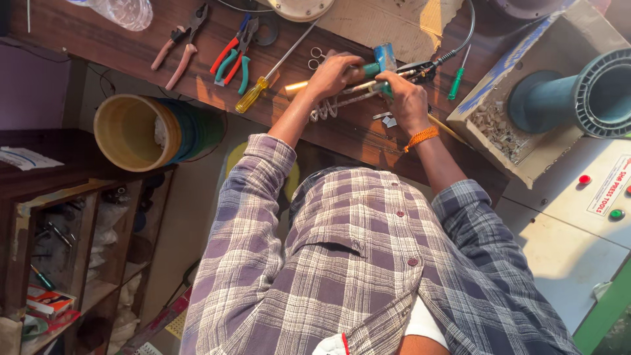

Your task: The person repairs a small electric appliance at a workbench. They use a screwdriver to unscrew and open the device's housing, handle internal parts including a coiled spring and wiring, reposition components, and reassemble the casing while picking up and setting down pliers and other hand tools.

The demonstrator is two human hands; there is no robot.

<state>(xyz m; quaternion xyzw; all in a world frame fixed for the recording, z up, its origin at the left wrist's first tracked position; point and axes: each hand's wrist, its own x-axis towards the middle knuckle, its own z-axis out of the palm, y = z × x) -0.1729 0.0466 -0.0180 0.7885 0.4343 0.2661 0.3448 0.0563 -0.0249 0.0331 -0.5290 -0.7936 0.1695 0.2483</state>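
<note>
Dark wooden counter (131, 49) carried pliers (181, 43), a yellow-handled screwdriver (263, 85) and an open box (526, 131) of shavings. Left hand (332, 75) gripped a teal-handled tool (371, 69), fingers closed round it. Right hand (407, 98) was clenched on the same tool over the counter's near edge. A white rectangular label (608, 184) sat on the grey panel, far right.
</note>
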